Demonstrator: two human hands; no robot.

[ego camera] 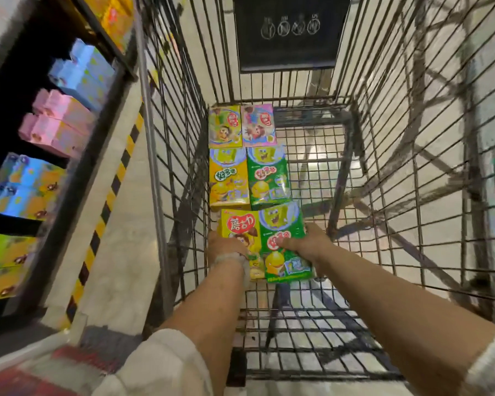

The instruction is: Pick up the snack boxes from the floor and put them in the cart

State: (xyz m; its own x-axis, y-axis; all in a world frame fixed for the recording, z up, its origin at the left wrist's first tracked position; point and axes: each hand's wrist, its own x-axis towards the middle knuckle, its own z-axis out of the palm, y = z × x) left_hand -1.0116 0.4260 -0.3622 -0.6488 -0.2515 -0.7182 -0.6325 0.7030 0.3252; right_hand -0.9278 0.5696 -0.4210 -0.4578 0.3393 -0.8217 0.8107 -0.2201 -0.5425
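store shelving flanks the black wire shopping cart [355, 195], where the left hand [226, 247] grips a yellow cardboard snack box [242, 227] and the right hand [312, 242] a green one [283, 224], fingers curled round the edges; both boxes look light, stiff, crushable.

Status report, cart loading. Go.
Left hand grips yellow box; right hand grips green box. Both low in cart, behind four boxes already laid flat. Nothing blocking.

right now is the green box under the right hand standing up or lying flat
Lying flat: the green box shows its printed front upward on the cart floor, with the right hand gripping it.
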